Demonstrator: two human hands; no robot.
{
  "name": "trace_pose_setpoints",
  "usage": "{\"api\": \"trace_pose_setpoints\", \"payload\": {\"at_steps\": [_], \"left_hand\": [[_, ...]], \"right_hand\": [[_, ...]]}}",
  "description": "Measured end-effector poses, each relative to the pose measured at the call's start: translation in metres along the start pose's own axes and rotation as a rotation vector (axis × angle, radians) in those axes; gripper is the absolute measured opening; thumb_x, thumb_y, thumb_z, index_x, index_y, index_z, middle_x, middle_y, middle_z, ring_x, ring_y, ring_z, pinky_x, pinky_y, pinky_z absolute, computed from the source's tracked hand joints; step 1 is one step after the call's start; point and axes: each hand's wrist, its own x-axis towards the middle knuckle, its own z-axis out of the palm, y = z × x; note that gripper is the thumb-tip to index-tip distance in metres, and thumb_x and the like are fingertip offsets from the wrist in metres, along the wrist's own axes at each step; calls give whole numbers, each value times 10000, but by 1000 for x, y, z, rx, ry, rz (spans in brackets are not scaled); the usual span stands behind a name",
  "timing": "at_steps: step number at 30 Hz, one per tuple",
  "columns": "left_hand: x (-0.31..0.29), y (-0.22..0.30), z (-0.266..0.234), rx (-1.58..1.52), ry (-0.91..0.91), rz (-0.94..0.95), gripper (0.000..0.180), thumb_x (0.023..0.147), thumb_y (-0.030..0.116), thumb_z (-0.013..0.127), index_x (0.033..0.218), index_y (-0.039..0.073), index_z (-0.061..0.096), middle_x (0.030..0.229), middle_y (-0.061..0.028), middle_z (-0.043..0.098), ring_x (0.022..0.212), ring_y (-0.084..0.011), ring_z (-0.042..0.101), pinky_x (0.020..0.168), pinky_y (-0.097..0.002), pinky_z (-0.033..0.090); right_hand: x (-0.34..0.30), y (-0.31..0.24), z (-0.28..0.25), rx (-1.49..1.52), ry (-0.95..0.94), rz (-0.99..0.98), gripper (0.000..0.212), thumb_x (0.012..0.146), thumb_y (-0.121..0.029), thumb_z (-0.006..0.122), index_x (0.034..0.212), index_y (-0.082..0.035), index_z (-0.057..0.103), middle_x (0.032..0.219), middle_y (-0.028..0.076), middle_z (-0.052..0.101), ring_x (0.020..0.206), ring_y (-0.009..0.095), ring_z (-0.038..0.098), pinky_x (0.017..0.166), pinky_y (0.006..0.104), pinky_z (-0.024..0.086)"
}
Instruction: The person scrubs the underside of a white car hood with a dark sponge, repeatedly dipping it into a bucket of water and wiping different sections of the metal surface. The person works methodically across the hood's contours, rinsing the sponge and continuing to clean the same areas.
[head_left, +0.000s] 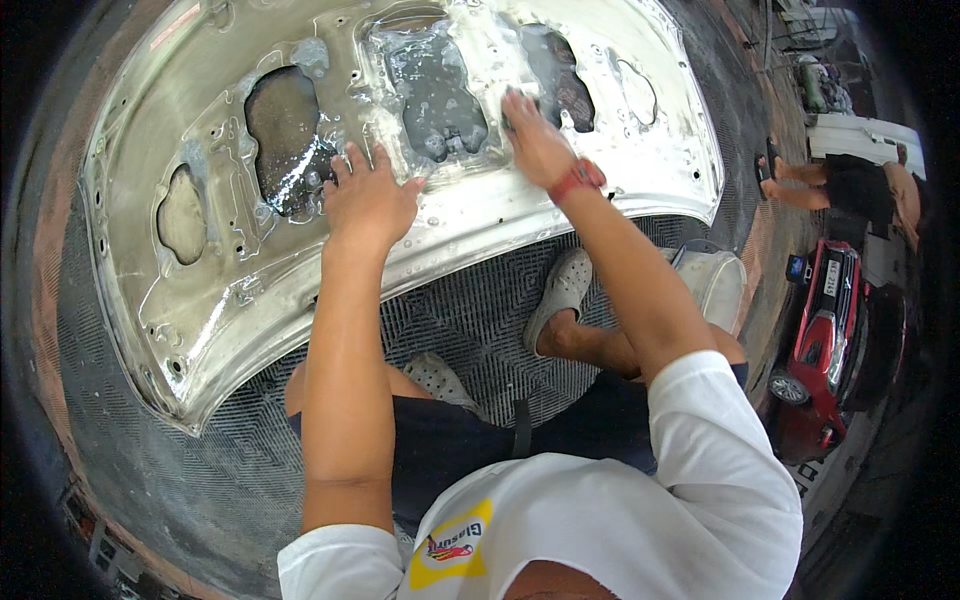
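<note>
A pale metal car hood [470,180] lies with its ribbed inner side up, wet and streaked with suds. My left hand [369,195] rests on it with fingers spread, beside a large cutout [283,140] left of the middle. Farther right, my right hand [538,142] reaches flat onto the rib between the middle cutout [440,100] and the right one [572,95]. Its fingers are stretched out and close together; whether anything thin lies under them is hidden. A red watch [577,180] is on my right wrist.
Ridged dark matting [480,330] lies under the hood and my feet in grey clogs [560,300]. A whitish bucket [712,285] stands close by my right knee. At far right are a person in black shorts [860,190] and a red car [828,335].
</note>
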Motion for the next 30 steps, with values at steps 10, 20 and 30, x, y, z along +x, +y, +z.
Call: {"api": "trace_pose_setpoints", "payload": {"at_steps": [10,20,30], "left_hand": [[-8,-8,16,-30,55,70,856,1072,507,563,1704,25,244,1733,-313,255,1589,-479,315,1259,-592,327],[-6,-7,18,-13,39,30,881,1061,504,583,1700,7,237,1731,-308,267,1604,-458,295,1270,-581,313],[-14,-11,15,-37,59,52,872,1055,480,602,1701,15,246,1729,-297,284,1602,-451,303,1281,-570,301]], "right_hand": [[41,11,-5,-118,-6,-58,710,921,0,535,1614,24,385,1674,236,418,1524,453,434,1256,465,403],[63,-5,-12,-288,-32,-211,602,928,-7,534,1529,14,499,1635,187,496,1540,404,432,1179,449,499],[82,16,-11,-327,-25,-246,619,955,-12,540,1570,-15,466,1699,246,371,1577,407,365,1263,454,404]]}}
